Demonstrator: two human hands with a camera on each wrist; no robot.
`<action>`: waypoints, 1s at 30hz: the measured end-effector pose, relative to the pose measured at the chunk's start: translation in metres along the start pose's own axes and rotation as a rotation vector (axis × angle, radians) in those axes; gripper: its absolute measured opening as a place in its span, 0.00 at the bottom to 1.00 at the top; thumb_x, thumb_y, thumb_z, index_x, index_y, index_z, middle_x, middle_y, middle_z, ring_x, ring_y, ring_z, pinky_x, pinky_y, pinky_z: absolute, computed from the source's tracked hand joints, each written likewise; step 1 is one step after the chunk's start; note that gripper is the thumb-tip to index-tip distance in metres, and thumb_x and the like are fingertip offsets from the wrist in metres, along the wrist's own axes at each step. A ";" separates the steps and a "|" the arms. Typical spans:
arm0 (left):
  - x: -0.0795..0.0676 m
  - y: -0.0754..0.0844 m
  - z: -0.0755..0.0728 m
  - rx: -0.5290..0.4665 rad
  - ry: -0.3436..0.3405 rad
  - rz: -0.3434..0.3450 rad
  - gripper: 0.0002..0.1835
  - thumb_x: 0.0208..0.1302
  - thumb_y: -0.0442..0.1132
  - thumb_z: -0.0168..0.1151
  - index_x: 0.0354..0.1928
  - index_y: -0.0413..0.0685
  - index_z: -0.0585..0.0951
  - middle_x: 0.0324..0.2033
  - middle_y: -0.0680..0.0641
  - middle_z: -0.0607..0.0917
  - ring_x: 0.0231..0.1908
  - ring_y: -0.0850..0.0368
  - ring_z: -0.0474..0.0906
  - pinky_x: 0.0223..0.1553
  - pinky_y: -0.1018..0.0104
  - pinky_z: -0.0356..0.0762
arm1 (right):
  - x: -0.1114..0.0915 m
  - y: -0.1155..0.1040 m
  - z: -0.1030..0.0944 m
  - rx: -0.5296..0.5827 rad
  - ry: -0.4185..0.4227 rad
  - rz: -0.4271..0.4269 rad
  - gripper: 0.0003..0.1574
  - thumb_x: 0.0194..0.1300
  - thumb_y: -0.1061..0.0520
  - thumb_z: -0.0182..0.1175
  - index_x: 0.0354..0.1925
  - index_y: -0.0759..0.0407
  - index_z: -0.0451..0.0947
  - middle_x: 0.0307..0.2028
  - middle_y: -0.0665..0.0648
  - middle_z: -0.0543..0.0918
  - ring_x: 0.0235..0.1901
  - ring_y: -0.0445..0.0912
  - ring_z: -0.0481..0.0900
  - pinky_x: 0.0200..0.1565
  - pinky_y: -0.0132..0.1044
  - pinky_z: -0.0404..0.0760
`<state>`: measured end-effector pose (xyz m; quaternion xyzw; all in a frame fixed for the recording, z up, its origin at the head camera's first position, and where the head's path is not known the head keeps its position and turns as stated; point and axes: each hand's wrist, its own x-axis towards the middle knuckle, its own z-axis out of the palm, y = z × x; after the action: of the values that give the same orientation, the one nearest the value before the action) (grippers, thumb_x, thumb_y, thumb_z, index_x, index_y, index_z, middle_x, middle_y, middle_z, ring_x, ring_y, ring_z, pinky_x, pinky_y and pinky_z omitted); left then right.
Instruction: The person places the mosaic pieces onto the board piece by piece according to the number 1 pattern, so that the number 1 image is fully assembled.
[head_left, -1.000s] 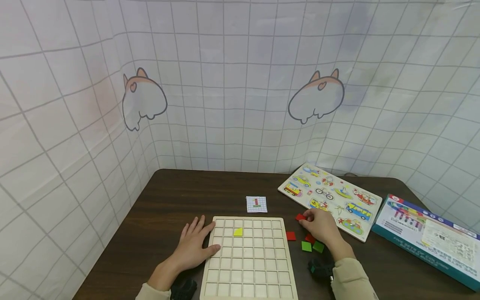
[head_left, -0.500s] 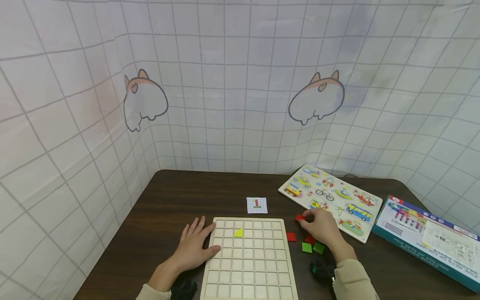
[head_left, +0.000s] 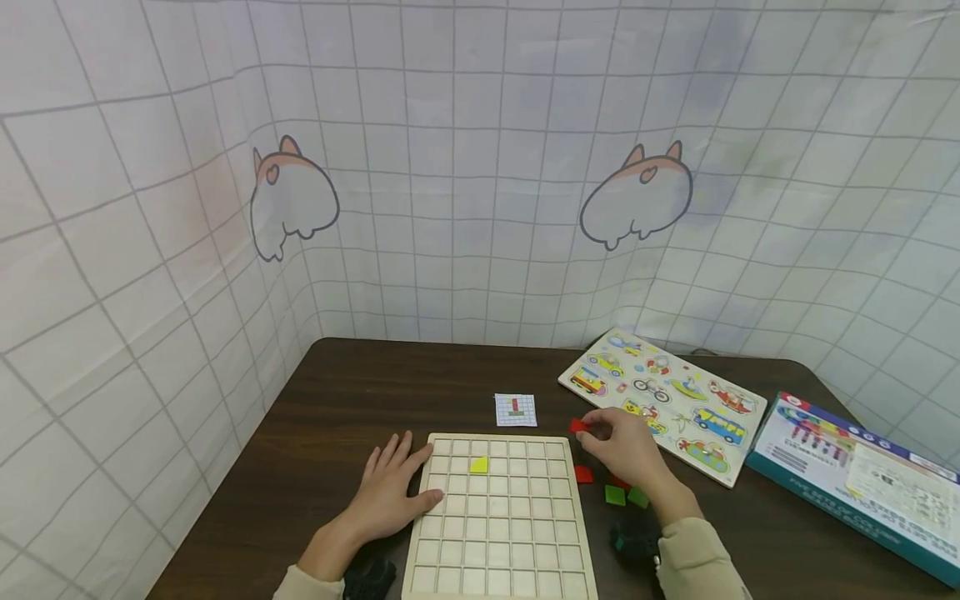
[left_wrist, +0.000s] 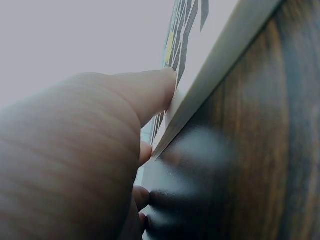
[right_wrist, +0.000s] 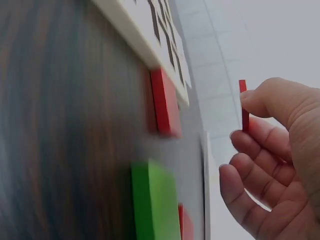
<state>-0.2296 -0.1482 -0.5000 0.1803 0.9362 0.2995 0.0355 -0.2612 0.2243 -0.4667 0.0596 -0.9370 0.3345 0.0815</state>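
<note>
Between thumb and fingers my right hand pinches a red square tile, lifted off the table to the right of the grid board. My left hand lies with fingers spread at the left edge of the wooden grid board; its thumb rests on the rim. One yellow tile, one corner of it curved, sits in a cell near the board's upper left. Beside the board's right edge lies another red tile. Below my right hand are green tiles and a partly hidden red tile.
A small card with a red and green grid pattern lies behind the board. At the back right rests a vehicle picture board, and a teal-sided box stands at the far right. A grid-patterned curtain hangs behind the table.
My right hand has lifted the red tile and carried it a little left, towards the grid board. My left hand stays in place on the board's edge.
</note>
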 end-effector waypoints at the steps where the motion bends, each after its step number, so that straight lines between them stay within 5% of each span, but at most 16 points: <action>1: 0.000 0.000 0.000 0.001 0.001 0.000 0.39 0.65 0.57 0.62 0.73 0.50 0.64 0.74 0.34 0.51 0.75 0.35 0.38 0.69 0.35 0.29 | 0.000 -0.004 0.001 0.004 -0.007 -0.010 0.12 0.61 0.54 0.68 0.43 0.55 0.84 0.35 0.50 0.83 0.31 0.42 0.77 0.35 0.38 0.77; 15: -0.001 0.001 -0.001 -0.001 0.003 0.004 0.39 0.65 0.56 0.62 0.73 0.49 0.65 0.74 0.33 0.51 0.74 0.35 0.39 0.69 0.34 0.30 | -0.007 -0.043 0.025 0.062 -0.121 -0.104 0.08 0.59 0.57 0.69 0.40 0.51 0.85 0.35 0.46 0.81 0.33 0.42 0.73 0.33 0.34 0.75; 30: 0.000 0.001 -0.001 0.004 -0.003 -0.006 0.39 0.65 0.57 0.62 0.73 0.49 0.64 0.74 0.34 0.51 0.75 0.35 0.39 0.69 0.35 0.30 | -0.012 -0.054 0.043 0.063 -0.185 -0.222 0.08 0.59 0.54 0.70 0.39 0.52 0.85 0.35 0.45 0.81 0.30 0.41 0.72 0.30 0.32 0.74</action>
<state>-0.2289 -0.1479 -0.4985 0.1778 0.9374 0.2970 0.0374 -0.2457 0.1566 -0.4684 0.1959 -0.9171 0.3459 0.0292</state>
